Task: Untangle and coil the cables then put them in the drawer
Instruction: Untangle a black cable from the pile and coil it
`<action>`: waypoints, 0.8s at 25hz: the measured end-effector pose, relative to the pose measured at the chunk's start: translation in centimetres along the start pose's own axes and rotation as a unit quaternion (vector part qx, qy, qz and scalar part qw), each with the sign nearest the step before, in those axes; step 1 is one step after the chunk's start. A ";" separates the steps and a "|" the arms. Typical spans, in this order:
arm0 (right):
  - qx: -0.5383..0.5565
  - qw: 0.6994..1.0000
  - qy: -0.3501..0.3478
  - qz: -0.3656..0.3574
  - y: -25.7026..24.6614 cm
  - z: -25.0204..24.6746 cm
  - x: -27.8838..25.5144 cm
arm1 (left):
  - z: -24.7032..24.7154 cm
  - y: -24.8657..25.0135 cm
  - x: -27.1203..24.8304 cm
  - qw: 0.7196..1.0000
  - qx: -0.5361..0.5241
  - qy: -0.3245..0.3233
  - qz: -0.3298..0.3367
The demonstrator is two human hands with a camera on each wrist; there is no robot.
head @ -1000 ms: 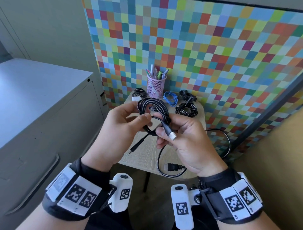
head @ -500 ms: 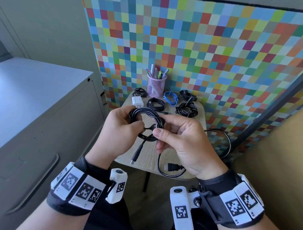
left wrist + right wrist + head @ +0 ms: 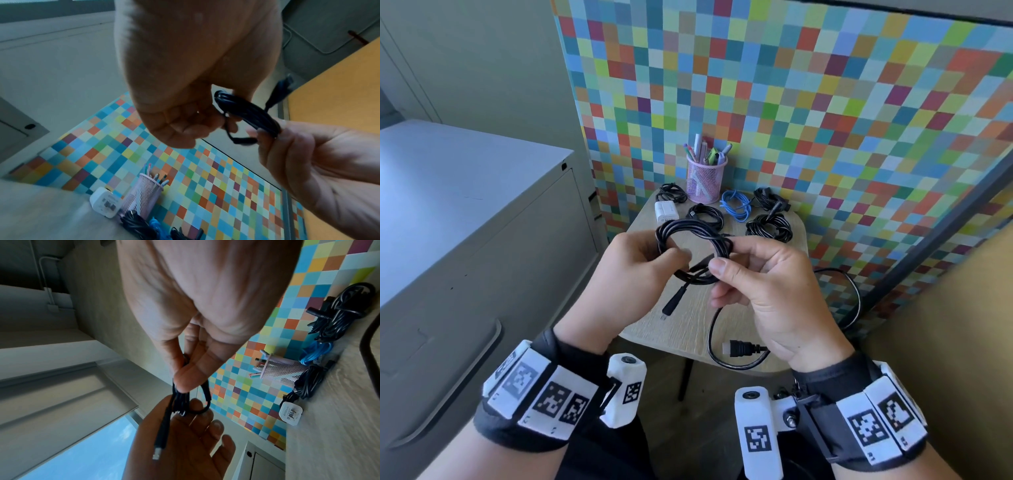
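Observation:
I hold a coiled black cable above the small table, both hands on it. My left hand grips the coil's left side, thumb on top. My right hand pinches the right side, where a strand crosses the loops. One plug end dangles below the coil. In the left wrist view the coil runs between both hands. The right wrist view shows the same coil and the hanging plug. A loose black cable with a wide plug lies at the table's front edge.
At the back of the wooden table stand a pink pen cup, a white charger, several coiled black cables and a blue one. A grey cabinet with a drawer front stands to the left.
The silver-tipped plug my right hand held a second ago is out of sight. The right hand now pinches the coil itself. The coil sits lower and slightly further left.

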State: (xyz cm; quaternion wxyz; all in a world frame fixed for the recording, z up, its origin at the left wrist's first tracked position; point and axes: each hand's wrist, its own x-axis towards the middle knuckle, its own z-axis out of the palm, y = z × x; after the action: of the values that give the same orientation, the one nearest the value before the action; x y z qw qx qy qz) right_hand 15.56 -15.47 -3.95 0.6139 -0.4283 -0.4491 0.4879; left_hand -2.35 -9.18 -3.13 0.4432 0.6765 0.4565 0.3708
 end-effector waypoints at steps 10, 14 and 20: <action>-0.035 0.995 0.080 -0.042 0.5 -1.0 0.6 | 0.5 0.2 -0.8 0.991 -0.099 -0.089 -0.010; -0.075 0.993 0.087 -0.041 0.7 -1.4 0.6 | 1.4 -0.4 -0.3 0.995 -0.049 -0.087 -0.018; -0.184 0.982 0.029 0.020 -1.2 -3.6 -0.1 | 0.9 -2.2 3.0 0.997 -0.007 -0.063 -0.052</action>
State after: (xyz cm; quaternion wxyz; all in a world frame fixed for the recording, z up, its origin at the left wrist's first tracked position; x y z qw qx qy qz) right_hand 19.32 -16.04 -3.67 0.5271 -0.5570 -0.5047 0.3964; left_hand -1.27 -6.17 -5.17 0.4941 0.6709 0.4598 0.3071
